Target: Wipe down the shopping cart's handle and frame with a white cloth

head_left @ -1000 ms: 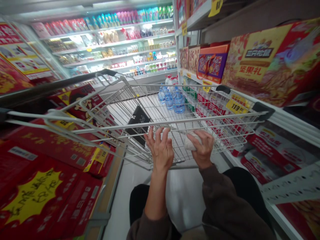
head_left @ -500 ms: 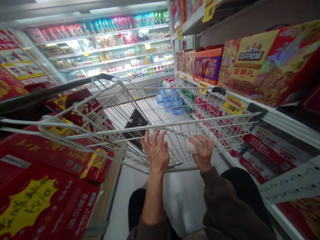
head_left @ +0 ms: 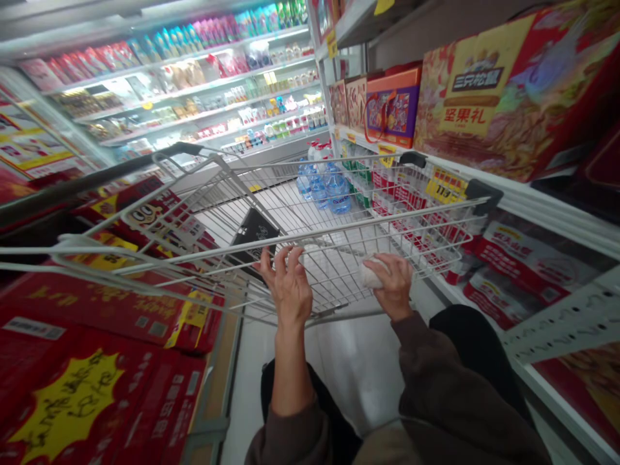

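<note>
You crouch or sit low, your right sleeve point(head_left: 440, 381) and dark trouser legs nearest the view. Your two hands have just drifted a little wider apart: the left hand point(head_left: 290, 297) now sits further left, its fingertips overlapping the black panel point(head_left: 252, 232) in view, while the right hand point(head_left: 394, 287) keeps its grip. That leaves the right one in charge of the one small white bundle point(head_left: 371, 274), which sits at the near side of the cart

Your left hand is loosely open, fingers spread and bent, with nothing seen in it; whether it touches the wire, you cannot tell from here. Your right hand is closed partway around the bundle

Just beyond is one wire cart point(head_left: 339, 226), side-on, with one black panel at its left end. To the left, red boxes point(head_left: 130, 413) overlap too much to count; one yellow starburst sign point(head_left: 68, 407) lies over them

On the right shelf stand one large nut box point(head_left: 436, 129), one orange-and-purple box point(head_left: 394, 116) and two paler boxes. Farther off are at least three blue-tinted bottles point(head_left: 336, 190), then one lit chiller point(head_left: 184, 93) with packets past counting
</note>
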A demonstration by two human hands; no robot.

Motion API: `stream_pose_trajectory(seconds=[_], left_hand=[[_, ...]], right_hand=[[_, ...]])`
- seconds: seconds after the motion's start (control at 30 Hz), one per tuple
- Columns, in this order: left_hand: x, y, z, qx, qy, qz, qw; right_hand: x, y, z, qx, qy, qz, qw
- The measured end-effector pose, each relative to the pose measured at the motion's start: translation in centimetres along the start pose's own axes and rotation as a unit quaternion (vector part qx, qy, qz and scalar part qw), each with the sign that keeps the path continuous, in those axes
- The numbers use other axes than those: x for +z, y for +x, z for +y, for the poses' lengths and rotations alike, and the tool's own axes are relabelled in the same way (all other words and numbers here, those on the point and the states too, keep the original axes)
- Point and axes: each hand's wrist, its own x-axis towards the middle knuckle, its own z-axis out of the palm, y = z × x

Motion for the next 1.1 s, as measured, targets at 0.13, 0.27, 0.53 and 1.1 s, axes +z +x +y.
stream_pose_trajectory(seconds=[0.13,0.27,0.53,1.1], left_hand=[[-0.3,0.2,0.7,-0.009,0.003,0.012,1.0],[0.0,0.0,4.7,-0.059,0.003,0.116,0.991],[2.9,-0.7,8.9,0.07,-0.013,-0.054,0.996],[2.8,-0.7,8.0,0.07,-0.053,-0.055,0.995]], right_hand=[[-1.7,0.0,0.6,-0.013,-0.002,-0.045,0.999],[-2.6,2.3,0.2,-0.018,-0.007,0.046,0.999],[-1.2,0.0,1.1,-0.018,-0.025,-0.06,0.998],[-2.2,0.7,1.9,-0.009,-0.005,-0.01,1.0]])
